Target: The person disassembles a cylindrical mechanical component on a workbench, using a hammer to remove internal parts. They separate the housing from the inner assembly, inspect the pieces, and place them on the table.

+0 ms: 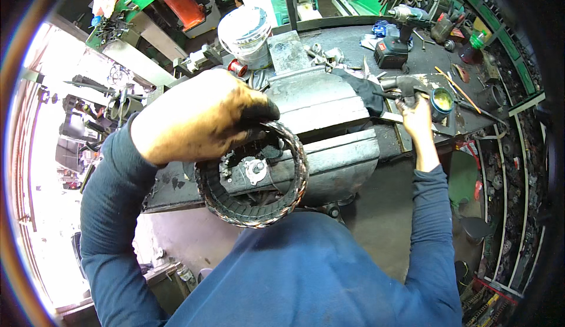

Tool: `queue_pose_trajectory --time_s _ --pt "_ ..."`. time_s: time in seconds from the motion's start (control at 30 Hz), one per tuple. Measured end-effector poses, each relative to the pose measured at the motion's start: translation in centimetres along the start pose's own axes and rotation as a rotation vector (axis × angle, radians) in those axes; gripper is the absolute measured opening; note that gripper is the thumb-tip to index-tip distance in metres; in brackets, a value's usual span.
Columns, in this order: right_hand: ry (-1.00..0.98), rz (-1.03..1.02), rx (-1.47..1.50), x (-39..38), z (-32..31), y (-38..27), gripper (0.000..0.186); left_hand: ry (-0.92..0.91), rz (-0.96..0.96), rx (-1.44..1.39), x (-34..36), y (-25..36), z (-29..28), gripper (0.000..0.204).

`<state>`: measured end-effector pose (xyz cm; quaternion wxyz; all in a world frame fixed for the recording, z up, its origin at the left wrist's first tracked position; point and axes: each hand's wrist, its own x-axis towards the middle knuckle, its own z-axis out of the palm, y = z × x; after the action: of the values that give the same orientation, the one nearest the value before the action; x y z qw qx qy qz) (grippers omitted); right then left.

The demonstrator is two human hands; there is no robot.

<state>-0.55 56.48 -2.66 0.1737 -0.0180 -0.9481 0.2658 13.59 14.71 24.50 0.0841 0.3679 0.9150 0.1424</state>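
My left hand (203,115), its fingertips blackened, grips the top rim of a stator ring (300,177). The ring has dark slotted inner walls and copper windings round its edge, and it hangs upright in front of the vise. Through its opening shows a small silvery round part (255,170) on the bench. My right hand (416,115) is at the right of the bench, fingers curled at a dark metal tool (406,84); what they hold is partly hidden. Just right of that hand stands an open can (441,99) with yellowish contents.
A large grey vise (335,156) fills the middle of the bench. Behind it is a white bucket (244,30) with a spool of red wire (237,67). A cordless impact driver (393,50) stands at the back right, with thin rods (456,89) nearer. Parts-filled shelves (512,192) line the right.
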Motion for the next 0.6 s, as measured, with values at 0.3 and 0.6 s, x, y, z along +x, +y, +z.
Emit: queue_pose_trajectory --time_s 0.3,0.6 --pt "0.072 0.059 0.115 -0.5 9.0 4.0 0.065 0.023 -0.141 0.011 -1.7 2.5 0.1 0.042" --pt "0.069 0.232 0.391 1.3 9.4 6.6 0.044 0.100 -0.203 -0.066 -1.9 2.8 0.4 0.044"
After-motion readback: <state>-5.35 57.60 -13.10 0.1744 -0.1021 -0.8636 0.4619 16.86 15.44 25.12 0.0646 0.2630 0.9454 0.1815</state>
